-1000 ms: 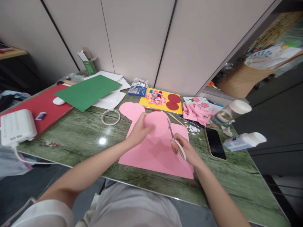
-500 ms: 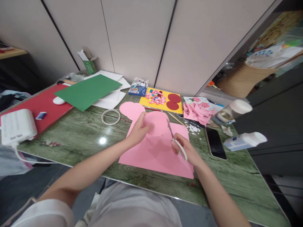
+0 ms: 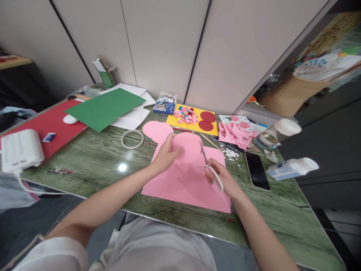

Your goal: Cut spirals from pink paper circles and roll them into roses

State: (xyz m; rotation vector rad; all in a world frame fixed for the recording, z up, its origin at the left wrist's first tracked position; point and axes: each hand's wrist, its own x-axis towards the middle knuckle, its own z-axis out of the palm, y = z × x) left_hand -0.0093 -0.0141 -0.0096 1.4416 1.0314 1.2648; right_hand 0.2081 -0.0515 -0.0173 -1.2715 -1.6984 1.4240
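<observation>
My left hand [image 3: 168,151] pinches the left side of a rounded pink paper piece [image 3: 188,145], thumb on top. In my right hand [image 3: 217,174] is a pair of scissors [image 3: 215,178] with white handles, fingers in the loops. The blades point up and away, at the paper's right edge. Under both hands lie larger sheets of pink paper [image 3: 172,190]. Another round pink paper cutout [image 3: 155,130] rests on the table just beyond my left hand.
A yellow sheet [image 3: 187,130] bears colourful pompoms [image 3: 184,115] and dark red circles [image 3: 208,117]. Pink scraps [image 3: 235,133], a phone [image 3: 257,171] and two bottles [image 3: 293,167] stand or lie right. Leftward are a tape ring [image 3: 132,139], green card [image 3: 105,108] and a white power bank [image 3: 22,150].
Almost nothing differs. The scissors and my right hand have shifted very slightly, and the blades stay at the right edge of the pink piece.
</observation>
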